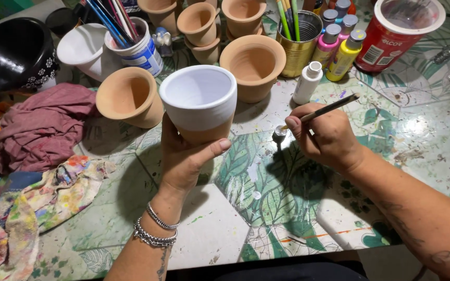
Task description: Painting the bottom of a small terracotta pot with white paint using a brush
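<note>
Half-painted clay pot held up over the middle of the bench

The left hand [186, 156] wraps curled fingers around the pot [200, 102] by its bare lower band (rigid, brittle, white coat likely wet); the right hand [325, 136] pinches a brush [321, 111], tip at a small paint cap [279, 135].

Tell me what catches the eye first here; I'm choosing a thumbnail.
The clay pot at centre, its upper part painted white, stands out, held up by the left hand. Beside it, the right hand dips a thin paintbrush into a small cap on the leaf-patterned table. Bare terracotta pots crowd behind.
</note>
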